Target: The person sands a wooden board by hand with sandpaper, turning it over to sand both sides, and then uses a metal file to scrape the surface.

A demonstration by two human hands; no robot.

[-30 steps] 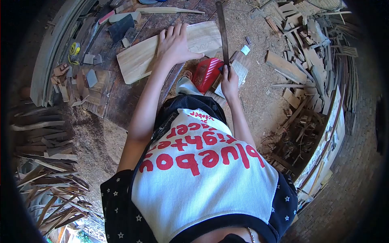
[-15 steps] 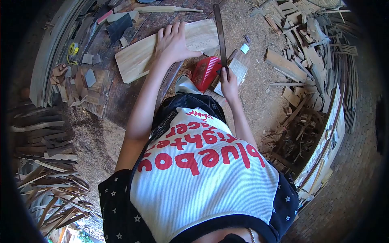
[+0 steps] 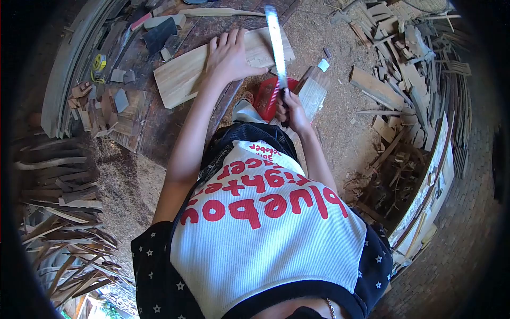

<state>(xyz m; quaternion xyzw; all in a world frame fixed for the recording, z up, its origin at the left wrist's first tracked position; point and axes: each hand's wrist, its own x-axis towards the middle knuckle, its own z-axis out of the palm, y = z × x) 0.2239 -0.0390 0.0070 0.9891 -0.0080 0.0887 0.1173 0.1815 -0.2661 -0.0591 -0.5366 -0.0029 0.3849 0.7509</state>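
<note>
A pale wooden board lies across the bench, with its right end beyond the bench edge. My left hand spans it from above, fingers bent over the far edge and thumb stretched along the near edge. In the fingers of my right hand is the dark handle of a long, flat metal blade. The blade points away from me, shiny in the light, and overlaps the board's right end in this view. Behind my right hand sits a red container with white stripes.
The dark wooden bench carries a yellow tape measure, wood offcuts and a dark flat piece. A plank stands right of the container. Scrap wood is heaped at right; sawdust covers the floor.
The blade's tip has swung left, and its face has turned from dark to bright. My right hand has shifted slightly left and down; my left hand stays on the board.
</note>
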